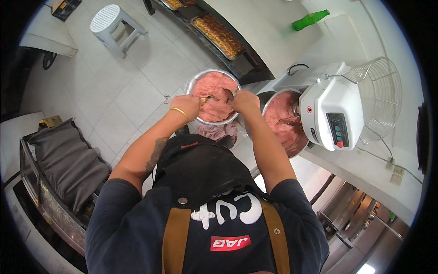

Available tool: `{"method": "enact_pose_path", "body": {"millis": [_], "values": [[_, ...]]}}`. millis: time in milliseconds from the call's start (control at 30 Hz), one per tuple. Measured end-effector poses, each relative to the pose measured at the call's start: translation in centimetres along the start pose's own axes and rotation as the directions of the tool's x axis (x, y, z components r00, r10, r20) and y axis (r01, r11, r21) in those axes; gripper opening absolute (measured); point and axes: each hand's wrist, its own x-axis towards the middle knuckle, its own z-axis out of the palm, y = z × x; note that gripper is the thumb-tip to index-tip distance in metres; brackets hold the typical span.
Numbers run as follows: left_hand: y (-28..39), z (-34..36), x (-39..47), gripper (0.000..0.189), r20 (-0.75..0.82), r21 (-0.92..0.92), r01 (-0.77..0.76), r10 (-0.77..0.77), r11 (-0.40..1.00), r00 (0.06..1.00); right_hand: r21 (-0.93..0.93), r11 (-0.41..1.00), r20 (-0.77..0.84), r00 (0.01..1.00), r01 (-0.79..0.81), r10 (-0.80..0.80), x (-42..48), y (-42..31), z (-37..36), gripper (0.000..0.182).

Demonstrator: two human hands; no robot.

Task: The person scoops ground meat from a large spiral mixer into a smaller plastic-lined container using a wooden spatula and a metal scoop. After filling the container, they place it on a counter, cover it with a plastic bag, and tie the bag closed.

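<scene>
In front of me is a round metal pot full of a soft pink mass, minced meat or dough. My left hand is closed over its left rim, a gold bracelet at the wrist. A small gold-coloured item shows by its fingers; I cannot tell whether it is a ring or a handle. Opposite, my right hand closes at the right rim beside a dark reddish patch in the mass. The fingertips of both hands are largely hidden. Clear plastic shows around the rim.
At right stands a white spiral mixer; its steel bowl holds more pink mass. A wrinkled pinkish-purple bundle lies below the pot. Ahead are a baking tray on a dark shelf, a white plastic stool and a green bottle.
</scene>
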Motion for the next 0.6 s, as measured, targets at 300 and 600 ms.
{"method": "enact_pose_path", "body": {"millis": [300,600], "values": [[1.0,-1.3,-2.7,0.030,-0.055,-0.012,-0.020,0.019,1.000,0.998,0.156,0.986,-0.102,0.992,-0.057,0.074,-4.1,3.4,4.7,0.037],[0.9,-3.2,-0.4,0.025,-0.182,0.143,-0.039,0.066,0.989,0.981,0.272,0.949,-0.295,0.925,-0.157,0.237,-7.5,8.0,1.2,0.039]]}}
